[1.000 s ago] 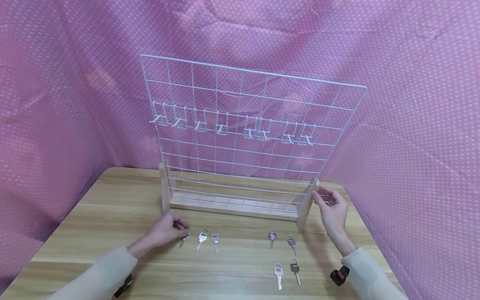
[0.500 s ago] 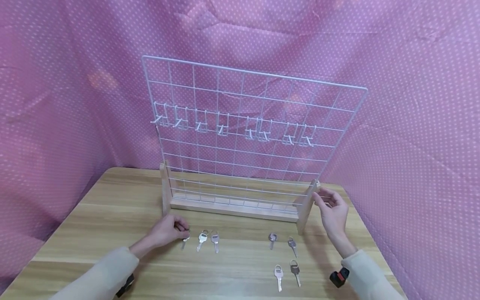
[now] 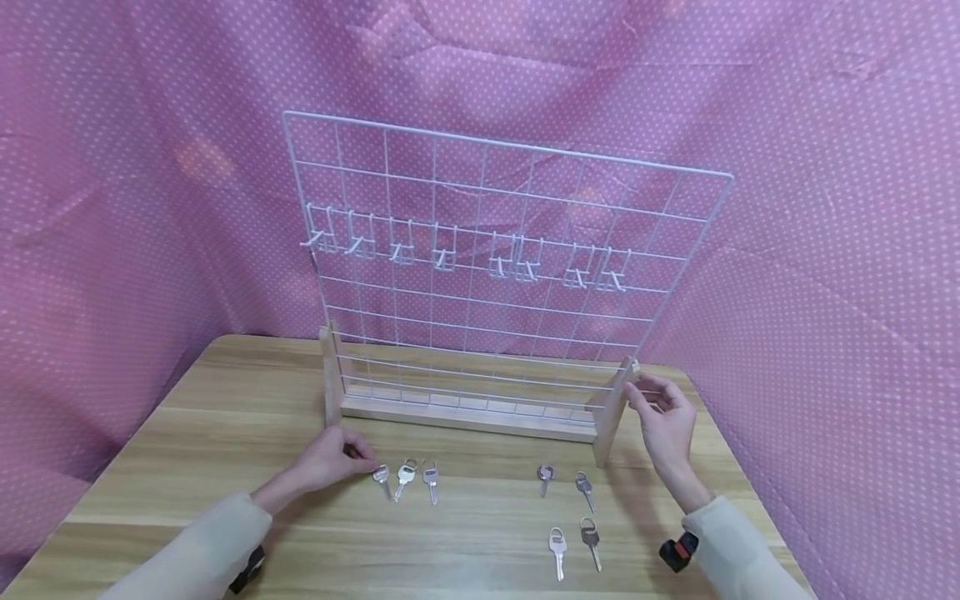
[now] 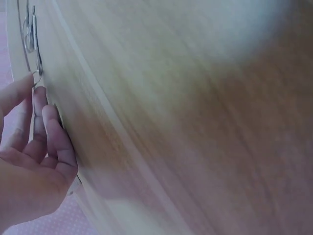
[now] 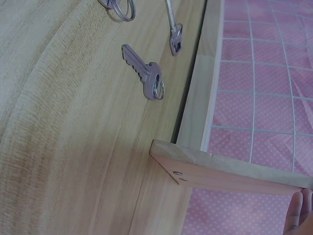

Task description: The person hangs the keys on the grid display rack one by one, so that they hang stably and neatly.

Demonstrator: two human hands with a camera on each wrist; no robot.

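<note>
In the head view my left hand (image 3: 339,458) pinches the small ring of the leftmost silver key (image 3: 382,477), which lies at the left end of a row beside a second key (image 3: 405,477) and a third key (image 3: 430,480). The left wrist view shows thumb and finger of that hand (image 4: 41,142) meeting at the ring (image 4: 36,77), low over the wood. My right hand (image 3: 666,421) is at the rack's right wooden support (image 3: 613,414), fingers loosely bent and fingertips right at its side. In the right wrist view, its fingers (image 5: 295,210) show beside the support's upper end.
A white wire grid rack (image 3: 480,296) stands on the wooden table (image 3: 247,400), with several white hooks (image 3: 442,258) along one bar. Several more keys lie front right, including a key (image 3: 545,479) and a key (image 3: 557,552). Pink dotted cloth (image 3: 480,67) surrounds the table.
The leftmost key has turned: its tip pointed down and left, and now points down and right, closer to the neighbouring key. My right hand has stayed in place.
</note>
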